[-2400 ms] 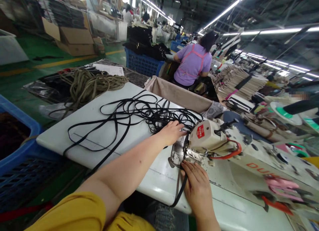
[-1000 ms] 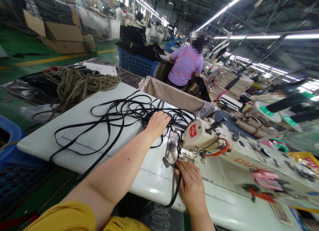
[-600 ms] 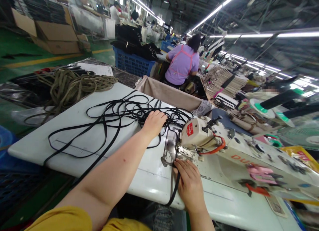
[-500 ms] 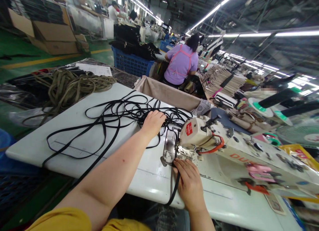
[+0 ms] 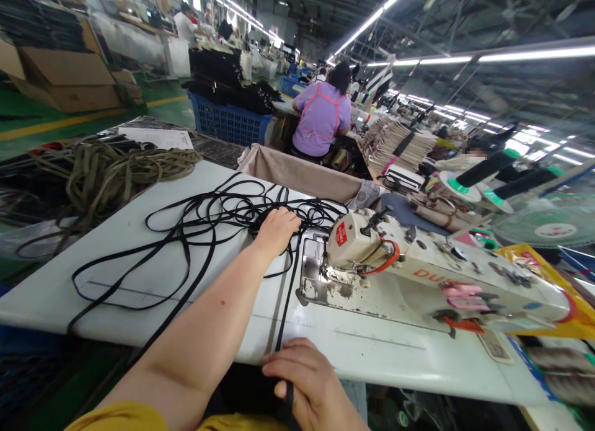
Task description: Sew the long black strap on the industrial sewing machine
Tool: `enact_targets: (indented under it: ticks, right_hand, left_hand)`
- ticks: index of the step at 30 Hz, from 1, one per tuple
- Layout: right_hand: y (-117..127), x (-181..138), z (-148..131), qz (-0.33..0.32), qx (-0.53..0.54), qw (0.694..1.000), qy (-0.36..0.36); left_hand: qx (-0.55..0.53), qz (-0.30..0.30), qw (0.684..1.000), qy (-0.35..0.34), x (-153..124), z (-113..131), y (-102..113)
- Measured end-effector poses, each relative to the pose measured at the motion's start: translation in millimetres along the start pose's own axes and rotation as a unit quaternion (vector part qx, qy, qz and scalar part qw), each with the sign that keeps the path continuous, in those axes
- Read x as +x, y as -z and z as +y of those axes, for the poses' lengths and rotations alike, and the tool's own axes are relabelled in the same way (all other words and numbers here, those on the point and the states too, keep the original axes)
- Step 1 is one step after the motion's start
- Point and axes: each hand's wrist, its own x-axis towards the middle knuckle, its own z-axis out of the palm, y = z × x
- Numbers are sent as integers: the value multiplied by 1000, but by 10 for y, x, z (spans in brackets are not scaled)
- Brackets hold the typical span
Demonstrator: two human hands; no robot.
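Observation:
A long black strap (image 5: 214,251) lies in loose, tangled loops over the white table. My left hand (image 5: 277,229) is closed over the thickest part of the tangle, left of the sewing machine (image 5: 395,257); its fingertips are partly hidden. At the near table edge, my right hand (image 5: 309,381) pinches a length of the strap between thumb and fingers. This length runs taut from the tangle past the metal stitch plate (image 5: 312,268), apart from the needle area, and hangs below my hand.
A bundle of olive straps (image 5: 102,177) lies at the far left. Behind the table are a beige cloth-lined bin (image 5: 288,170) and a seated person in purple (image 5: 323,118). Pink-handled snips (image 5: 465,296) rest on the machine's base. Black thread cones (image 5: 486,170) stand at right.
My right hand has moved from beside the needle plate toward me and left, drawing the strap out from under the machine head. My left hand stays on the tangle. The view has shifted slightly.

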Motion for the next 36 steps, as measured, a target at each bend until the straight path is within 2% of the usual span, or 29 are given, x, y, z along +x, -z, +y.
enact_targets:
  ticks: [3,5,7,9,12,16,19,21,25,29,32,36]
  right_hand:
    - [-35,-51,-47,-4,47,999,-12]
    - [-17,-107,-71,-33,56,998,-22]
    - [7,-183,-83,-60,66,995,-53]
    - [19,-280,-58,-51,90,990,-97]
    - [34,-450,71,41,93,984,-143]
    - [170,-664,309,194,-41,963,-181]
    - [367,-807,488,237,-126,944,-193]
    - [493,-895,628,252,-177,936,-173]
    - [634,-1004,945,265,-273,912,-151]
    - [636,-927,1137,301,-333,881,-149]
    - [591,-808,1150,322,-382,852,-154]
    - [526,-746,1101,308,-444,828,-148]
  left_hand:
    - [-23,-26,998,-46,-7,-5,-6]
    - [-42,-38,996,-62,-17,-25,-19]
    - [-68,-45,995,-63,-25,-54,-36]
    - [-104,-38,993,-51,-23,-86,-53]
    - [-160,14,987,-18,-9,-123,-57]
    - [-219,114,969,32,-68,-89,8]
    - [-267,178,944,80,-247,33,95]
    - [-283,189,936,93,-428,146,169]
    - [-258,155,951,76,-845,377,324]
    - [-259,67,961,72,-1149,537,353]
    - [-245,2,964,104,-1191,617,279]
    - [-176,-61,971,146,-1014,754,161]
